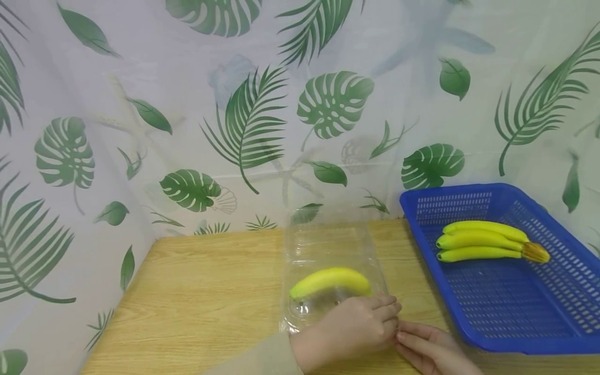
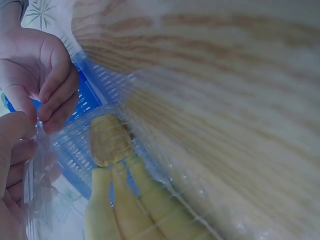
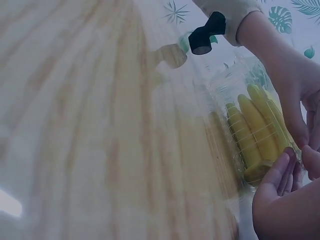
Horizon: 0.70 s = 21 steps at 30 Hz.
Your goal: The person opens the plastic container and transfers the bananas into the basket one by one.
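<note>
A clear plastic container (image 1: 328,250) stands on the table with a bunch of yellow bananas (image 3: 260,127) in it. Only one banana (image 1: 330,281) of that bunch shows in the head view, past my left hand (image 1: 349,325). The left hand reaches across the container's front and pinches its right edge between thumb and curled fingers. Right beside it, the fingers of my right hand (image 1: 431,346) pinch the same edge from the right. Both wrist views show the fingertips meeting there, and the bananas' brown stem end (image 2: 111,140) through the plastic.
A blue plastic basket (image 1: 450,297) stands at the right, holding another bunch of yellow bananas (image 1: 483,242). The wood-grain table (image 1: 201,291) extends to the left of the container. Behind it hangs a white sheet (image 1: 262,47) printed with green leaves.
</note>
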Available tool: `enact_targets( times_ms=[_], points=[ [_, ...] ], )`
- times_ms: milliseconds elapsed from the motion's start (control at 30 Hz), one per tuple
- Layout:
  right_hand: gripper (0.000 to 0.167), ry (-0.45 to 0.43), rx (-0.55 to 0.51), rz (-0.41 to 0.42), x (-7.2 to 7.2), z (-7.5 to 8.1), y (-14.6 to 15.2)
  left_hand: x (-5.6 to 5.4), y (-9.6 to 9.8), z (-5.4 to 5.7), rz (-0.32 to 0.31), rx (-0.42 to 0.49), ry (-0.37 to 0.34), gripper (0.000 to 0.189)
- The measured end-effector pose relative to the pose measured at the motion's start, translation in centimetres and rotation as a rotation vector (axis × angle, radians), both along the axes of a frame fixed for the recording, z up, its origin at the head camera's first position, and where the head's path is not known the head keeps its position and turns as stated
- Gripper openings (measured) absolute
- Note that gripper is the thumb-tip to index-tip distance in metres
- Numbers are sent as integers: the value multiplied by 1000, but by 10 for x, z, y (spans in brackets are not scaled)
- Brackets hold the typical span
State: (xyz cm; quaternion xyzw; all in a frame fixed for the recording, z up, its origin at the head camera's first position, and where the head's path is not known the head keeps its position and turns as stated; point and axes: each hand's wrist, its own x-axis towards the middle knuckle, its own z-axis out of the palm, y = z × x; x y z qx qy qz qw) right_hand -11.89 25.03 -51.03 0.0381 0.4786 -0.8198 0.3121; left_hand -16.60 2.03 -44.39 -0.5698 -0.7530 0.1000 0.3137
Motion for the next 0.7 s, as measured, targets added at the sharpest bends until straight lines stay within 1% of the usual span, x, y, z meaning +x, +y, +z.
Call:
enact_targets(
  times_ms=[100,333,500,700],
  points=[
    [27,-4,-6,0,0,1,-1,0,0,0,-1,4,-25,21],
    [29,1,13,7,0,4,-2,-1,1,0,6,29,-128,28],
    [30,20,15,13,0,4,-3,0,1,0,11,30,-130,28],
    [27,11,36,13,0,3,-3,0,2,-1,3,56,-135,28]
  ],
)
